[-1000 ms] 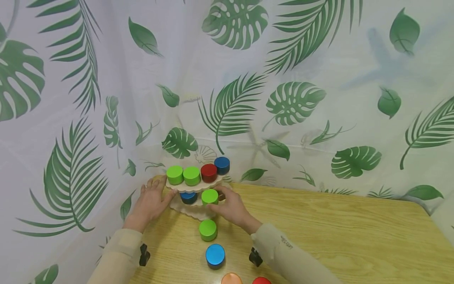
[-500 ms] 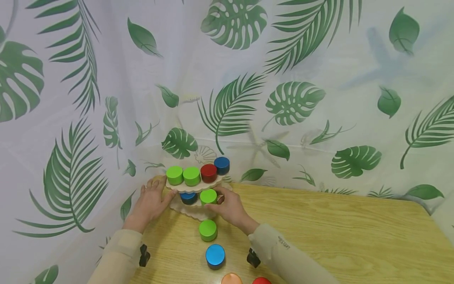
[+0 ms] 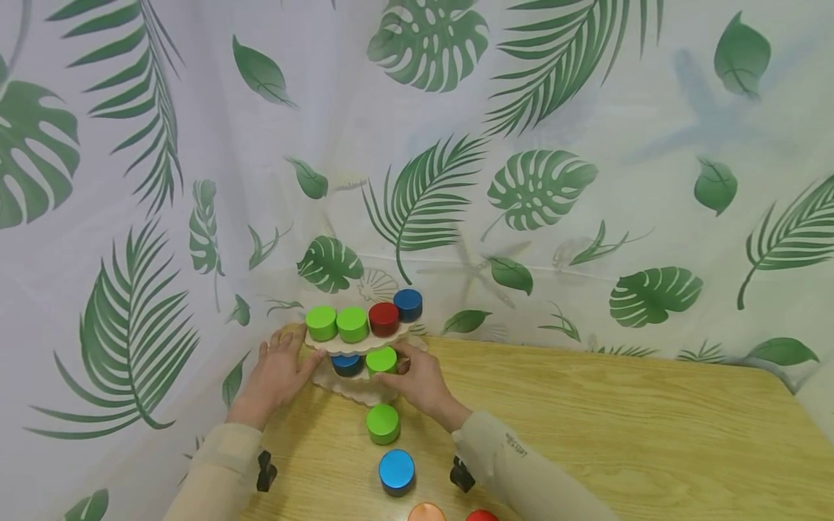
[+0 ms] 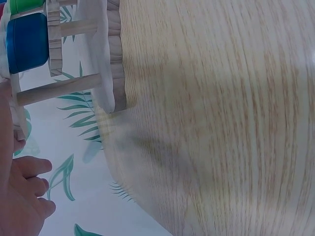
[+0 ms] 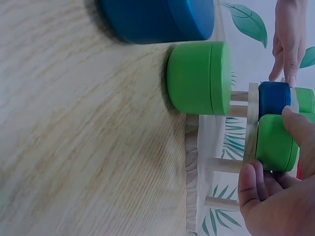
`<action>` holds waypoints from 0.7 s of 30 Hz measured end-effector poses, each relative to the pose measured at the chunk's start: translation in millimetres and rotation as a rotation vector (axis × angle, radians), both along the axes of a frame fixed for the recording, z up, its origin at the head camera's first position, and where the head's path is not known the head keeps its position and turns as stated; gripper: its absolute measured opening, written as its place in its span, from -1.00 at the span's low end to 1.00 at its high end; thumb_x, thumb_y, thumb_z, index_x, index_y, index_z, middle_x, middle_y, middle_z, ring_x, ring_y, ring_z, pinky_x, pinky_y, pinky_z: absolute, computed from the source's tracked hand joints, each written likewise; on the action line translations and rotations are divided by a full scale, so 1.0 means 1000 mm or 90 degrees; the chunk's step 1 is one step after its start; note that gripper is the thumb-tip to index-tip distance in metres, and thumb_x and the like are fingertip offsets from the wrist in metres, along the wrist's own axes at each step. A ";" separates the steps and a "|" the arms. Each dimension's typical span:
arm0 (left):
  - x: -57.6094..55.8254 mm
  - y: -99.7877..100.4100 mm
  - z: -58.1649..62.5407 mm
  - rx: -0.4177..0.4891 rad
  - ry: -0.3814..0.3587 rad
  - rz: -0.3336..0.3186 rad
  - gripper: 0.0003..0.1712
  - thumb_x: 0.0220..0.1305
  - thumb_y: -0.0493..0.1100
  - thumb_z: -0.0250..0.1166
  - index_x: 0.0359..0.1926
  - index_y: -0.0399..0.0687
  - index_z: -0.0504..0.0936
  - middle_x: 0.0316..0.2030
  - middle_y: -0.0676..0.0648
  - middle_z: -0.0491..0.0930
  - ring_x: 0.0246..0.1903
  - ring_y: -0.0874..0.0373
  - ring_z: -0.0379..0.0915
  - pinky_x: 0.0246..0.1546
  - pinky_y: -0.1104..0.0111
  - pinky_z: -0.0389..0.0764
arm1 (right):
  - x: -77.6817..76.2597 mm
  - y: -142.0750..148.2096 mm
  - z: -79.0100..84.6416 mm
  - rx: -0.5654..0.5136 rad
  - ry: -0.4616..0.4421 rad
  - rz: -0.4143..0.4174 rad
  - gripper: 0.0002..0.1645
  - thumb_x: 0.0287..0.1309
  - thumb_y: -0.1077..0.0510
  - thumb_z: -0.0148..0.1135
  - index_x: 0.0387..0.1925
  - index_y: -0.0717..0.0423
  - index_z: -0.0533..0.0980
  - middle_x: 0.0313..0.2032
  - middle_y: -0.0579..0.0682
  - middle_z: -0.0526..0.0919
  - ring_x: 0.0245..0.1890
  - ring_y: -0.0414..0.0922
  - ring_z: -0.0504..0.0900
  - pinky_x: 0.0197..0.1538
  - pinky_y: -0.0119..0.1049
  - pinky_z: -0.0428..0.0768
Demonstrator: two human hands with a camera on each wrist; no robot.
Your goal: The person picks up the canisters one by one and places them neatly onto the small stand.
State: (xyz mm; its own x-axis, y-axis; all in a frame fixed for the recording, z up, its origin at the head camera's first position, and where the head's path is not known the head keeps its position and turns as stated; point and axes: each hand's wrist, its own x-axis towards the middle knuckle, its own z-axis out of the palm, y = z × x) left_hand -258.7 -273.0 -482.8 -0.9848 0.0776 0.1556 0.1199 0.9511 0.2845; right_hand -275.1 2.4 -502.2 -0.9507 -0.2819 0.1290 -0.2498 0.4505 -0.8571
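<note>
A three-tiered wooden stand [image 3: 355, 391] with scalloped edges stands near the back wall. My left hand [image 3: 276, 369] rests at the left end of its top tier, thumb at the front edge; in the left wrist view the other fingers are loosely bent behind. My right hand [image 3: 420, 380] pinches a green round tin [image 3: 381, 359] on the middle tier, thumb in front and fingers behind. Beside that tin sits a blue tin [image 5: 273, 100], partly under the top tier. Along the top tier are two green tins [image 3: 352, 324], a red tin [image 3: 384, 319] and a blue tin [image 3: 408, 305].
On the wooden table [image 3: 586, 420], a green tin [image 3: 383, 424] stands in front of the stand and a blue tin [image 3: 397, 471] nearer. An orange tin [image 3: 426, 512] and a red tin [image 3: 482, 516] are cut off at the bottom. A leaf-patterned curtain [image 3: 554, 108] hangs behind.
My right hand has shifted the pinched green tin slightly left along the middle tier, closer to the blue tin. The left hand stays in place.
</note>
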 end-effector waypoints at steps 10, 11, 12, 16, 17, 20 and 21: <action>0.001 0.000 0.000 0.006 0.011 -0.005 -0.10 0.65 0.25 -0.02 0.61 -0.39 0.12 0.52 -0.51 0.22 0.56 -0.52 0.01 0.52 -0.43 0.02 | 0.004 0.011 0.000 -0.001 -0.014 0.004 -0.34 0.17 0.11 0.55 0.29 0.10 0.58 0.07 0.08 0.73 -0.19 -0.13 0.65 -0.32 -0.40 0.62; 0.001 0.000 0.000 0.007 0.013 -0.006 -0.10 0.65 0.24 -0.02 0.61 -0.39 0.12 0.52 -0.51 0.23 0.56 -0.52 0.01 0.52 -0.43 0.03 | 0.004 0.012 -0.001 -0.002 -0.012 0.007 -0.36 0.17 0.13 0.54 0.28 0.12 0.59 0.07 0.10 0.73 -0.18 -0.12 0.66 -0.32 -0.40 0.63; 0.001 0.000 -0.001 0.008 0.014 -0.006 -0.10 0.65 0.24 -0.02 0.61 -0.39 0.12 0.52 -0.51 0.23 0.56 -0.52 0.01 0.52 -0.43 0.03 | 0.004 0.014 -0.002 -0.002 -0.009 0.010 -0.38 0.18 0.14 0.53 0.28 0.13 0.59 0.08 0.11 0.73 -0.17 -0.11 0.67 -0.31 -0.39 0.64; 0.000 -0.001 -0.001 0.009 0.014 -0.006 -0.10 0.64 0.24 0.00 0.61 -0.39 0.12 0.52 -0.51 0.24 0.56 -0.53 0.01 0.52 -0.43 0.04 | 0.003 0.015 -0.005 -0.004 -0.009 0.013 -0.43 0.22 0.17 0.50 0.26 0.13 0.60 0.09 0.13 0.73 -0.15 -0.08 0.67 -0.29 -0.40 0.65; 0.000 -0.001 -0.002 0.010 0.015 -0.007 -0.10 0.64 0.24 0.00 0.61 -0.39 0.13 0.51 -0.51 0.24 0.55 -0.53 0.01 0.51 -0.44 0.04 | 0.003 0.015 -0.005 -0.003 -0.008 0.013 -0.44 0.22 0.16 0.50 0.25 0.14 0.60 0.09 0.13 0.73 -0.15 -0.08 0.67 -0.29 -0.40 0.65; 0.000 -0.001 -0.002 0.011 0.015 -0.004 -0.10 0.64 0.24 0.02 0.60 -0.39 0.13 0.51 -0.51 0.24 0.55 -0.53 0.01 0.52 -0.43 0.05 | 0.002 0.014 -0.006 -0.001 0.002 0.013 -0.45 0.22 0.16 0.50 0.23 0.15 0.61 0.08 0.13 0.74 -0.14 -0.06 0.68 -0.28 -0.40 0.66; 0.000 0.000 -0.002 0.012 0.016 -0.004 -0.10 0.64 0.24 0.02 0.60 -0.39 0.14 0.51 -0.51 0.25 0.55 -0.53 0.01 0.52 -0.43 0.05 | 0.001 0.013 -0.006 -0.002 0.005 0.013 -0.46 0.22 0.16 0.51 0.22 0.15 0.62 0.07 0.12 0.74 -0.13 -0.06 0.68 -0.28 -0.40 0.66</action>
